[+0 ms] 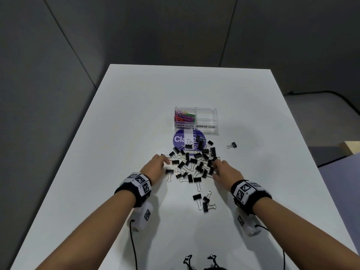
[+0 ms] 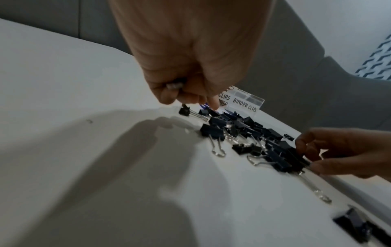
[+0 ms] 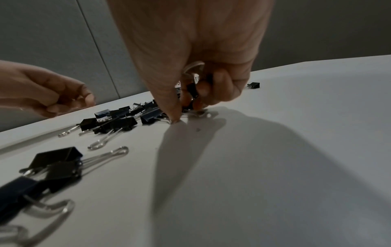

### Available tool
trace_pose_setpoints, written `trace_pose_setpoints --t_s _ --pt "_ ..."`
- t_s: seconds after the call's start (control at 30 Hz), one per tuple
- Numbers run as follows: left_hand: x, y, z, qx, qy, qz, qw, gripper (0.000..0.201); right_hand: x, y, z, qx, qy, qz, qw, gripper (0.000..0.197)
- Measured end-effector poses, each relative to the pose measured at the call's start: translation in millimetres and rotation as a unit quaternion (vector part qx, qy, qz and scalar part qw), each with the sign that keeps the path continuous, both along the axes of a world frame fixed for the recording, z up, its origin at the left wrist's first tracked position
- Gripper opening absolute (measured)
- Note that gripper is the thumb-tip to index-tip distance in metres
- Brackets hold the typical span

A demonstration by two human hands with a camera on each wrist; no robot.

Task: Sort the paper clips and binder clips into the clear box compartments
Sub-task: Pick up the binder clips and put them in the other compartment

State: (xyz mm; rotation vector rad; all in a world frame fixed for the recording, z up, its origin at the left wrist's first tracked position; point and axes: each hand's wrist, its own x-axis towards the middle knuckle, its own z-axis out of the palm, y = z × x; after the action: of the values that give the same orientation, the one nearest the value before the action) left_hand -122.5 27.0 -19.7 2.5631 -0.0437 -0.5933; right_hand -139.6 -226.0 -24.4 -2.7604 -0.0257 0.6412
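A clear two-compartment box [image 1: 206,131] stands mid-table. Its left part, labelled PAPER CLIPS, holds several coloured paper clips [image 1: 184,117]; the right part, labelled BINDER CLIPS, looks empty. A pile of black binder clips [image 1: 194,162] lies in front of the box. My left hand [image 1: 164,159] is at the pile's left edge, fingers curled round a small binder clip [image 2: 174,86]. My right hand [image 1: 216,164] is at the pile's right edge, fingers curled round binder clips [image 3: 192,88], thumb tip touching the table.
A purple round sticker [image 1: 180,139] lies partly under the pile. One stray binder clip [image 1: 231,145] sits to the right, and a few more binder clips [image 1: 203,201] lie nearer me. Black cords [image 1: 133,248] run off the white table's [image 1: 136,114] front edge.
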Motion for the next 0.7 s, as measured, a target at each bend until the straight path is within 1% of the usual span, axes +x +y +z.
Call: trace_pose_setpoints --t_s 0.03,0.07,0.1,0.17,0.2,0.27,0.37,0.5,0.63,0.7 --pt "-1 -1 3 0.03 0.002 -0.001 1.0 0.026 -1 0 -1 0.0 -0.017 -0.004 1.0 0.026" --pt "-3 -3 4 0.066 0.007 -0.01 0.998 0.028 -1 -1 -1 -0.001 -0.037 -0.007 0.999 0.025" --pt "-4 -5 4 0.098 0.014 -0.022 0.995 0.035 -2 -1 -1 -0.004 -0.052 -0.008 0.999 0.024" --pt "-4 -10 1 0.137 0.021 -0.048 0.989 0.046 -1 -1 2 -0.008 -0.048 0.007 0.999 0.029" --pt "-2 -13 -1 0.148 0.02 -0.06 0.987 0.046 -1 -1 3 -0.014 -0.035 0.021 0.999 0.034" --pt "2 -20 -3 0.153 0.019 -0.074 0.985 0.041 0 0 6 -0.039 -0.016 0.053 0.998 0.041" --pt "7 -27 -1 0.144 0.028 -0.073 0.987 0.037 1 5 7 -0.063 -0.021 0.077 0.995 0.036" --pt "13 -27 1 0.113 0.052 -0.05 0.991 0.035 4 7 4 -0.039 -0.016 0.044 0.998 0.031" --pt "13 -28 0 0.123 0.07 -0.079 0.987 0.032 3 7 3 -0.011 0.008 0.001 1.0 0.034" --pt "13 -28 2 0.129 0.076 -0.089 0.985 0.032 3 8 4 -0.008 0.016 -0.013 1.0 0.032"
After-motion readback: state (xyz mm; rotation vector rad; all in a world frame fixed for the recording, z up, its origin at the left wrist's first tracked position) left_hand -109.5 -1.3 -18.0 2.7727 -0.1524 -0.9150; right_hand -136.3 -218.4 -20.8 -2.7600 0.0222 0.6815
